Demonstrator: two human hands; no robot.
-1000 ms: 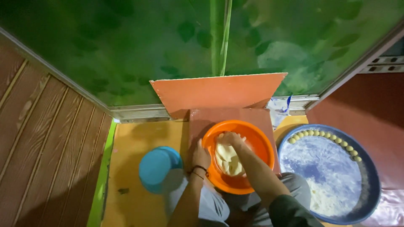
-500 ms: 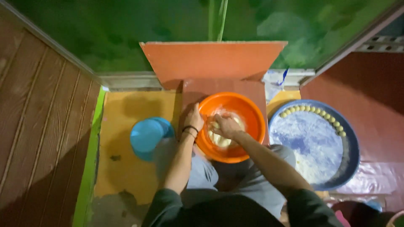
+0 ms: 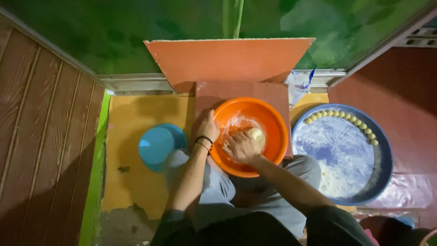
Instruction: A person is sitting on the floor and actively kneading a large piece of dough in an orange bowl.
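Observation:
An orange plastic bowl [image 3: 271,119] sits on a reddish tile in front of my knees. My left hand [image 3: 209,128] grips its left rim; a dark band circles that wrist. Inside the bowl lies a pale lump of dough [image 3: 256,134], and my right hand [image 3: 241,147] presses down on it with the fingers curled over it. White flour streaks the bowl's inner wall.
A wide blue round tray [image 3: 382,159], dusted with flour, lies to the right with several small dough balls [image 3: 346,115] along its far rim. A light blue bucket [image 3: 157,146] stands at the left on the yellow floor. An orange board [image 3: 227,59] leans against the green wall.
The view has shifted so the bowl sits lower and more central. My right hand has moved from the bowl's middle toward its near side, still on the dough. My left hand stays on the rim.

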